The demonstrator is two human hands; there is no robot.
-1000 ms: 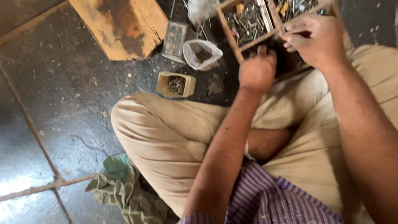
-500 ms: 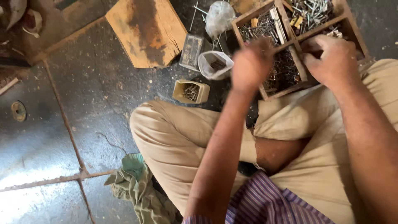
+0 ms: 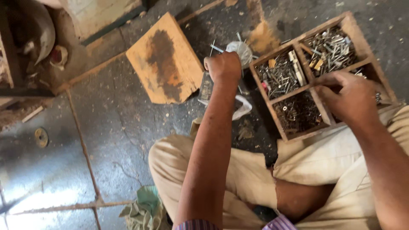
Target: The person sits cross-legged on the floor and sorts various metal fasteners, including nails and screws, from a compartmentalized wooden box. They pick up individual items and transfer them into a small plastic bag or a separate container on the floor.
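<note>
A wooden tray (image 3: pixel 357 25) split into four compartments lies on the floor, filled with nails and screws. My right hand (image 3: pixel 350 99) rests over its near right compartment, fingers curled down into it; what it holds is hidden. My left hand (image 3: pixel 223 67) is a closed fist left of the tray, above a clear plastic bag (image 3: pixel 243 50) and a small flat box (image 3: pixel 206 87). Whether the fist grips anything cannot be seen. I sit cross-legged in beige trousers.
A stained wooden block (image 3: pixel 164 59) lies left of my left hand on the dark stone floor. A green cloth (image 3: pixel 145 209) is bunched by my knee. A small metal disc (image 3: pixel 41 137) lies far left, with clutter in the top-left corner.
My left hand has moved left, from the tray's edge over to the plastic bag beside the wooden block. My right hand stays at the tray. The view has shifted, showing more floor on the left.
</note>
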